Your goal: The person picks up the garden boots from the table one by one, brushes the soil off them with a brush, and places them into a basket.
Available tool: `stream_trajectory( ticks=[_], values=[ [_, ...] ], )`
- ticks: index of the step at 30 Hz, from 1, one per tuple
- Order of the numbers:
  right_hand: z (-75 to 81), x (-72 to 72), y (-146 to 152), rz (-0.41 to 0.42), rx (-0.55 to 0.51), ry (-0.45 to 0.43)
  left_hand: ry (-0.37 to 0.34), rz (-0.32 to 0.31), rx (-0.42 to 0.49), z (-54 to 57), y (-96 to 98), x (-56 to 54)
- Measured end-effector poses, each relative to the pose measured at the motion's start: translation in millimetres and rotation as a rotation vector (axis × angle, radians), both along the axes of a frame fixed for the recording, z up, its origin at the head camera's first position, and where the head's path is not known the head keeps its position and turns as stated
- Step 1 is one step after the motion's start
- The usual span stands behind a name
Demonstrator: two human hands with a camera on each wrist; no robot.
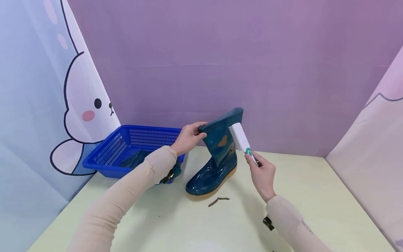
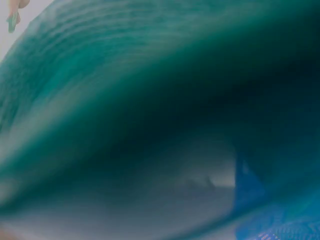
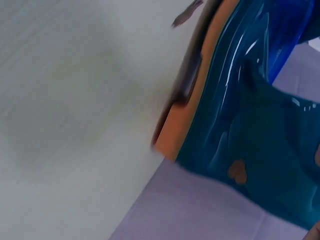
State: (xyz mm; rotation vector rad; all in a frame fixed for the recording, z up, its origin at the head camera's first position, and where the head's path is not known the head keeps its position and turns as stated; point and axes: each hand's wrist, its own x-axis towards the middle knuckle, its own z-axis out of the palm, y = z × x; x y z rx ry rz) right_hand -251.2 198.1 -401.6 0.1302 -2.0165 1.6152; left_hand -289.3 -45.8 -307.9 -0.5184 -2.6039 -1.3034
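Observation:
A glossy teal rain boot (image 1: 217, 154) with a tan sole stands on the table, its shaft partly folded over. My left hand (image 1: 186, 137) pinches the rim of the shaft at the left. In my right hand (image 1: 262, 173) is a white scrub brush (image 1: 240, 137) with a green mark, held by the handle, its bristles against the shaft's right side. A brown patch (image 1: 222, 141) shows on the shaft. The right wrist view shows the boot's tan sole (image 3: 172, 127) from the heel side. In the left wrist view the teal boot (image 2: 100, 75) is blurred and fills most of the frame.
At the left stands a blue plastic basket (image 1: 104, 166) with a dark teal item (image 1: 133, 160) in it, partly hidden by my left arm. Thin brown strips (image 1: 213, 202) lie before the boot's toe. A purple cloth wall (image 1: 252, 70) rises behind the table (image 1: 302, 196).

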Motion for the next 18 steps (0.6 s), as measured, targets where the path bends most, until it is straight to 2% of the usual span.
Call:
stream_trajectory(
  ticks=[5,12,18],
  values=[
    [-11.6,-8.3,-25,0.022,-0.086,-0.008,-0.027,-0.011,0.000,0.6,2.8,1.9],
    [-21.4,-11.0,-37,0.039,-0.071,-0.069,-0.032,0.000,-0.007,1.3,1.1,5.5],
    [-23.8,-10.5,-36,0.036,-0.039,-0.120,-0.051,-0.018,0.005,2.2,-0.7,10.4]
  ],
)
